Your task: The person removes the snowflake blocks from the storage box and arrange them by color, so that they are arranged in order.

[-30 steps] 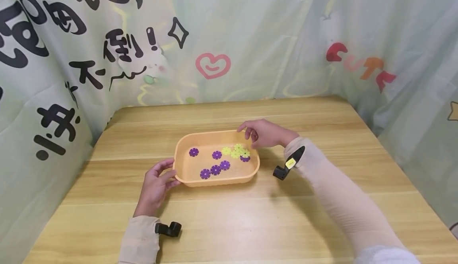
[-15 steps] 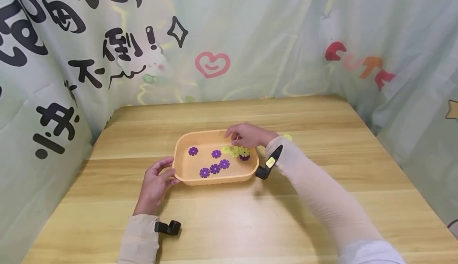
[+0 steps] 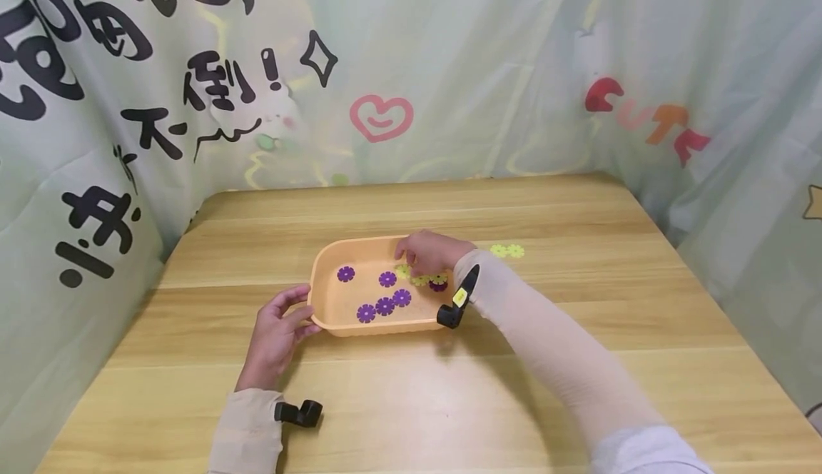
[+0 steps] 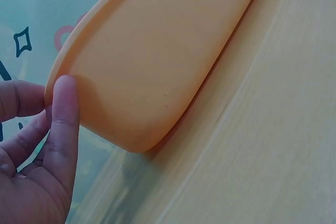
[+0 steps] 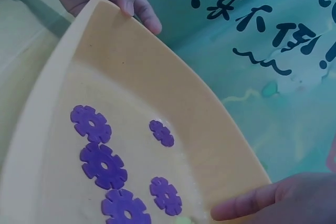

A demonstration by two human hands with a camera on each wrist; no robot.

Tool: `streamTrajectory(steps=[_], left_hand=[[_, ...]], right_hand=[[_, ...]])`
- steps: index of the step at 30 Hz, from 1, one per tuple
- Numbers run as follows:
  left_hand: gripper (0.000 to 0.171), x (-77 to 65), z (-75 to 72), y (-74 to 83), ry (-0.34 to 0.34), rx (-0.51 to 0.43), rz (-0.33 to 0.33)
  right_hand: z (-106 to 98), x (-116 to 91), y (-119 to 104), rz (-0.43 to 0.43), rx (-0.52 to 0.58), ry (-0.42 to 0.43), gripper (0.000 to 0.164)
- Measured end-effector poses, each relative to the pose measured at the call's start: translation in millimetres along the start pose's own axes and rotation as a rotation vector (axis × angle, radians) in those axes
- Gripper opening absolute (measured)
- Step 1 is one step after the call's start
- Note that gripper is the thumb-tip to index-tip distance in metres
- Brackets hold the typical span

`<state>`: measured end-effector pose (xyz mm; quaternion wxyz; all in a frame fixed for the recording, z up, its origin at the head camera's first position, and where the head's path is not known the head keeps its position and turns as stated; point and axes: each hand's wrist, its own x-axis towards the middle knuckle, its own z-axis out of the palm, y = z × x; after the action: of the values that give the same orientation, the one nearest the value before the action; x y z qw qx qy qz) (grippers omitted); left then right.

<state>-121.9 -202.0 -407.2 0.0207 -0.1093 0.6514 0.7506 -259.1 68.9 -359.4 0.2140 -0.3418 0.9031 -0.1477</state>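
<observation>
Pinching the orange tray (image 3: 330, 297) by its left end, the left hand (image 3: 276, 333) is sitting left of centre; mid-frame, yellow discs (image 3: 420, 281) are lying just below the nearer right hand (image 3: 432, 250), its fingers bent, whether holding one I cannot tell.

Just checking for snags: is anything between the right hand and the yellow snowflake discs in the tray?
Nothing visible: the right hand is over the orange tray, right by the yellow snowflake discs; whether it touches them is unclear.
</observation>
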Motion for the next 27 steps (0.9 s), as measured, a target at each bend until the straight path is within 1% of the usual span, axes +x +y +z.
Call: streamTrajectory(steps=[4, 8, 12, 17, 20, 24, 27], left_hand=[[0.039, -0.3, 0.1, 0.3, 0.006, 0.017, -0.007], [0.039, -0.5, 0.6, 0.0, 0.012, 0.021, -0.003], [0.039, -0.3, 1.2, -0.1, 0.016, 0.010, -0.004], [0.040, -0.5, 0.1, -0.5, 0.004, 0.007, 0.006], [0.040, -2.3, -1.2, -1.5, 0.018, 0.004, -0.003], [0.040, -3.3, -0.8, -1.8, 0.018, 0.004, -0.004], [0.040, -2.4, 1.4, 0.0, 0.001, 0.002, 0.007]], right_hand=[[4.8, 7.1, -2.2, 0.058, 0.027, -0.012, 0.045], [8.9, 13.5, -3.7, 0.068, 0.026, -0.007, 0.045], [10.7, 17.8, -4.0, 0.088, 0.055, -0.023, 0.045], [14.3, 19.5, -2.8, 0.111, 0.148, -0.046, 0.041], [16.7, 20.1, -2.6, 0.104, 0.188, -0.070, 0.038], [16.8, 19.3, -2.1, 0.090, 0.161, -0.081, 0.033], [15.4, 18.5, -0.9, 0.089, 0.124, -0.077, 0.026]])
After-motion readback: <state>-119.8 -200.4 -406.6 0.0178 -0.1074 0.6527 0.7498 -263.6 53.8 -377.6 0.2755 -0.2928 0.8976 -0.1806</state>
